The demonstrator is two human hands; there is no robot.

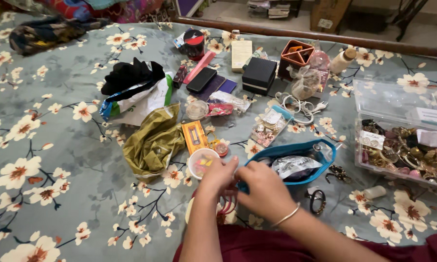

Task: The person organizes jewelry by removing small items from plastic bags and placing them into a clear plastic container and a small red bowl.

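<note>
Currently both hands meet at the near edge of the bed (58,121), over a flowered grey sheet strewn with small articles; the left hand (218,175) rests beside a small round clear container (202,162) holding coloured bits, its fingers drawn together and curled downward; whether they pinch anything cannot be told, since the fingertips are hidden. The right hand (263,190), a thin metal bangle at its wrist, lies against the near rim of a blue pouch (296,162), its fingers bent inward toward the left hand; what they grip, if anything, is hidden. Red bangles (226,208) lie just below both hands, partly covered by the wrists.

The pouch stands open, with a crumpled clear packet showing inside; an olive cloth bag (153,141) lies to its left, an orange card packet (195,137) between them; a clear plastic box (403,150) full of jewellery sits open well to the right; a black box (259,75) and a white cable (296,106) lie farther back.

By judgement, the step in hand is sorting small items at the mouth of the pouch; the next move calls for a firm pinch on the small piece and a steady hold on the pouch rim, so that nothing drops among the scattered articles.
</note>
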